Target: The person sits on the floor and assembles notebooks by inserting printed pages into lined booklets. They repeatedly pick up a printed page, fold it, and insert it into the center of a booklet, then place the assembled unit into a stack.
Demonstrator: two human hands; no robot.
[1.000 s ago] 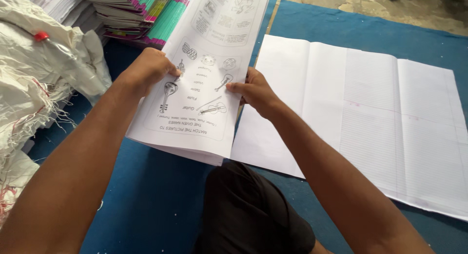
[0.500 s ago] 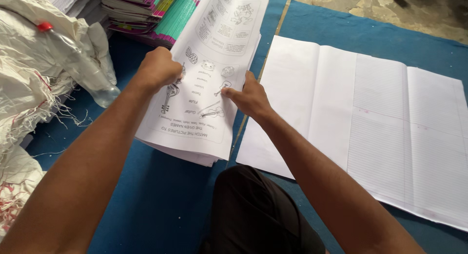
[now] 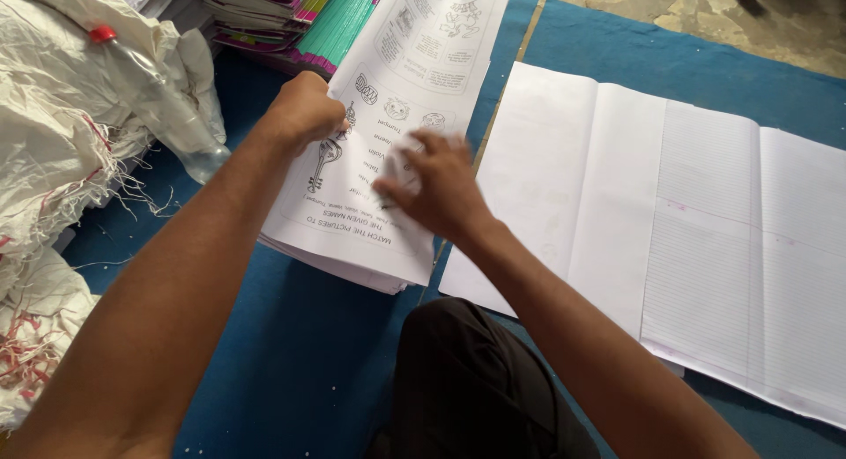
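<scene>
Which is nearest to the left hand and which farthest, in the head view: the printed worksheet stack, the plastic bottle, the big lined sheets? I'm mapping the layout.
1. Printed worksheet stack: the left hand rests on its left edge.
2. Plastic bottle: a little way to the hand's left, lying on the white sacks.
3. Big lined sheets: far right, beyond the right hand.

- The stack of printed sheets lies on the mat.
- Both hands rest on it: left hand at 9 o'clock, right hand at 5 o'clock.
- Big lined sheets lie at 3 o'clock.
- Books sit at 11 o'clock.
- A bottle lies on sacks at 9 o'clock.
</scene>
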